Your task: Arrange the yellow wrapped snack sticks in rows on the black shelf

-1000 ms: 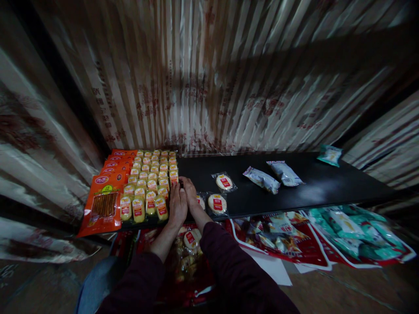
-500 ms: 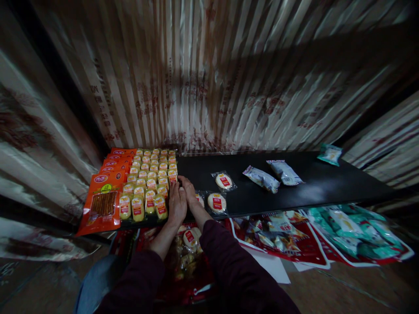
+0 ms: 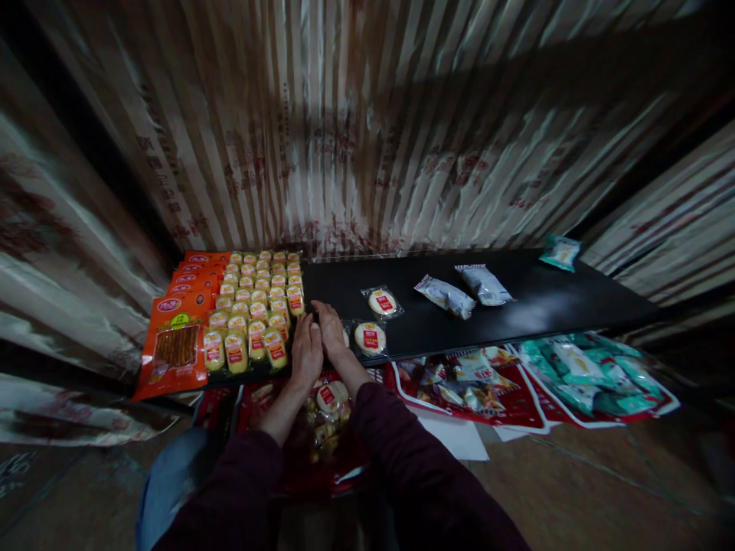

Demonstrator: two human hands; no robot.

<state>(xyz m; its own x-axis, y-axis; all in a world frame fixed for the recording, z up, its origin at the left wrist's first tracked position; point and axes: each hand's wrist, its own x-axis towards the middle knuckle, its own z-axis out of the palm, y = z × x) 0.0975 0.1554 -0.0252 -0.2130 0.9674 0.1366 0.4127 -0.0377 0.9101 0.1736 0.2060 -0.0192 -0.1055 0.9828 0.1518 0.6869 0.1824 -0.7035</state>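
My left hand (image 3: 306, 350) lies along the right side of several rows of wrapped yellow cakes (image 3: 256, 340), its fingers stretched forward and together. Close against it, my right hand (image 3: 329, 329) also has its fingers extended flat over the black shelf (image 3: 321, 277). Whether anything is under the palms is hidden. Just right of my right hand sits a round white cracker in a clear wrapper (image 3: 370, 337), and a second wrapped cracker (image 3: 382, 301) is behind it. Part of another pale packet is hidden by my right hand.
Orange snack bags (image 3: 179, 329) overlap at the shelf's left end. Two pale blue packets (image 3: 445, 296) and a green packet (image 3: 561, 252) lie farther right. Below the front edge are red baskets (image 3: 540, 419) of snacks, including green packets (image 3: 591, 371). A striped curtain (image 3: 356, 153) hangs behind.
The view has shifted slightly, so the shelf and goods appear a little left and higher. My hands stay beside the cakes, with a slightly wider gap between my left fingers and the cake rows.
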